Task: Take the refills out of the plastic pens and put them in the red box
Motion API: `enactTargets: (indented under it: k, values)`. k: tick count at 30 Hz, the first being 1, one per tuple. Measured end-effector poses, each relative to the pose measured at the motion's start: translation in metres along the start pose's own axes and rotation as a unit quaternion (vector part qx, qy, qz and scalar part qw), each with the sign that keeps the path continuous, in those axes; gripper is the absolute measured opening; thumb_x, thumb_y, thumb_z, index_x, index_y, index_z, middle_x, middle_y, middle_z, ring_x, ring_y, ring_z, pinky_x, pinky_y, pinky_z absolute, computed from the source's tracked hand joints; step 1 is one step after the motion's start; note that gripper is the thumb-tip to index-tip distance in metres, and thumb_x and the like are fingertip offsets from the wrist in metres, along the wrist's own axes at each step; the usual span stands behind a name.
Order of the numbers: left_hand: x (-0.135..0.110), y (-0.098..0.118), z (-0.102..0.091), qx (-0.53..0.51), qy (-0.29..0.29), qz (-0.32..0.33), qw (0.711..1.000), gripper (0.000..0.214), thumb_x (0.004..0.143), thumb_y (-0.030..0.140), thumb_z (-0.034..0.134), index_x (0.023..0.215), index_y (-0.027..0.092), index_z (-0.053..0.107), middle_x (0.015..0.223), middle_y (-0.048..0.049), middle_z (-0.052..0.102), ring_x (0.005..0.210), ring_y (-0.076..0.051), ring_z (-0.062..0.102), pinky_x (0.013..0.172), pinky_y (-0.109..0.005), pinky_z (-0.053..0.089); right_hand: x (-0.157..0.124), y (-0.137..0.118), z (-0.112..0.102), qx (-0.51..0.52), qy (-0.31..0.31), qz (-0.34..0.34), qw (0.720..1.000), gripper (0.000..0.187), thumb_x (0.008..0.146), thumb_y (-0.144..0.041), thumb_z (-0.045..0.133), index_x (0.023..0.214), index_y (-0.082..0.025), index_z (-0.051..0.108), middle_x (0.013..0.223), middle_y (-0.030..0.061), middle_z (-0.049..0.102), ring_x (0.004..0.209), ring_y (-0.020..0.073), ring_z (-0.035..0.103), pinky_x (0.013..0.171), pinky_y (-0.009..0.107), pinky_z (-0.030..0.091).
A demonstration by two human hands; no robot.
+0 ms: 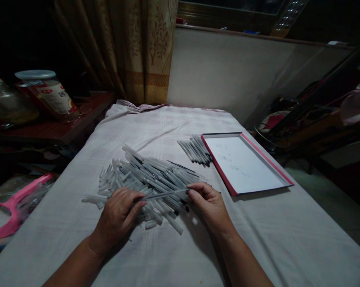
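As one pen (165,194) is pinched at both ends by closed fingers of the left hand (120,217) and right hand (208,203), steady alignment seems required. The pen pile (150,173) is seen at twelve o'clock.

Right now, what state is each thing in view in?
left hand, closed on one end of the pen
right hand, pinching the other end
pen, held level between both hands, over the pile
pile of pens, loose heap on the cloth
small bundle, laid side by side against the tray
tray, flat, open side up
jar, lid on
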State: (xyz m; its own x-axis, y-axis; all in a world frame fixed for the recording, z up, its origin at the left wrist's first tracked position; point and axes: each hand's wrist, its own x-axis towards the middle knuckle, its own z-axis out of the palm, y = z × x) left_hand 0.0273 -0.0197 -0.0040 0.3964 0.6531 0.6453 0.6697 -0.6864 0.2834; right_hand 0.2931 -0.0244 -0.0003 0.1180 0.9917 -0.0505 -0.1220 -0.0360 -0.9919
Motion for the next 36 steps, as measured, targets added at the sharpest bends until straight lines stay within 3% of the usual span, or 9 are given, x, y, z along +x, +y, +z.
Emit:
enactTargets:
  k: [3, 8, 11, 15, 18, 21, 36]
  values:
    - [0.000, -0.003, -0.002, 0.007, -0.005, 0.000, 1.000, 0.017, 0.100, 0.031, 0.050, 0.099, 0.020, 0.064, 0.080, -0.0011, 0.071, 0.074, -0.018, 0.066, 0.074, -0.030, 0.050, 0.000, 0.001, -0.001, -0.002, -0.006, -0.016, 1.000, 0.024, 0.068, -0.038, 0.083, 0.084, -0.021, 0.079, 0.076, 0.0026, 0.071, 0.068, 0.0157, 0.061, 0.062, 0.027, 0.048]
    - [0.000, -0.002, -0.003, 0.010, -0.009, 0.000, 1.000, 0.019, 0.101, 0.031, 0.049, 0.099, 0.020, 0.063, 0.080, -0.0009, 0.071, 0.074, -0.017, 0.066, 0.076, -0.030, 0.049, 0.000, 0.005, 0.001, 0.006, -0.009, 0.017, 1.000, 0.029, 0.070, -0.043, 0.081, 0.085, -0.018, 0.076, 0.065, -0.0001, 0.066, 0.058, 0.0127, 0.056, 0.055, 0.025, 0.045]
    - [0.001, -0.001, -0.003, 0.009, -0.007, 0.003, 1.000, 0.019, 0.101, 0.032, 0.049, 0.099, 0.020, 0.063, 0.080, -0.0009, 0.071, 0.073, -0.017, 0.066, 0.075, -0.029, 0.049, 0.000, 0.005, 0.001, -0.026, 0.003, -0.010, 1.000, 0.020, 0.072, -0.038, 0.078, 0.078, -0.019, 0.075, 0.064, -0.0006, 0.064, 0.058, 0.0131, 0.056, 0.057, 0.025, 0.046]
    - [0.001, -0.004, -0.004, 0.017, -0.010, 0.006, 1.000, 0.021, 0.102, 0.031, 0.046, 0.097, 0.020, 0.064, 0.078, -0.0010, 0.071, 0.071, -0.017, 0.066, 0.073, -0.029, 0.049, 0.000, 0.004, 0.002, -0.047, -0.003, -0.056, 0.997, 0.011, 0.069, -0.031, 0.078, 0.074, -0.021, 0.076, 0.076, 0.0029, 0.070, 0.074, 0.0172, 0.064, 0.069, 0.029, 0.051]
    - [-0.001, -0.008, -0.006, 0.021, -0.005, 0.002, 1.000, 0.023, 0.102, 0.031, 0.046, 0.097, 0.019, 0.064, 0.079, -0.0014, 0.072, 0.071, -0.017, 0.067, 0.074, -0.029, 0.049, -0.001, 0.006, 0.004, -0.027, 0.000, -0.008, 1.000, 0.021, 0.069, -0.035, 0.078, 0.083, -0.020, 0.076, 0.070, 0.0012, 0.067, 0.063, 0.0146, 0.059, 0.060, 0.027, 0.048]
    - [-0.002, -0.010, -0.006, 0.016, -0.005, -0.012, 1.000, 0.023, 0.102, 0.033, 0.047, 0.097, 0.020, 0.065, 0.079, -0.0012, 0.072, 0.073, -0.017, 0.067, 0.075, -0.030, 0.050, -0.002, 0.008, 0.004, -0.017, -0.001, 0.032, 0.999, 0.025, 0.071, -0.041, 0.077, 0.078, -0.018, 0.073, 0.058, -0.0021, 0.060, 0.052, 0.0108, 0.050, 0.052, 0.024, 0.042]
    - [-0.001, -0.011, -0.008, 0.018, -0.018, -0.014, 1.000, 0.029, 0.102, 0.037, 0.044, 0.093, 0.021, 0.066, 0.076, -0.0008, 0.072, 0.069, -0.017, 0.067, 0.072, -0.030, 0.050, -0.003, 0.003, 0.006, -0.022, -0.015, 0.031, 0.999, 0.025, 0.064, -0.036, 0.082, 0.078, -0.018, 0.072, 0.065, -0.0009, 0.065, 0.058, 0.0118, 0.055, 0.056, 0.024, 0.043]
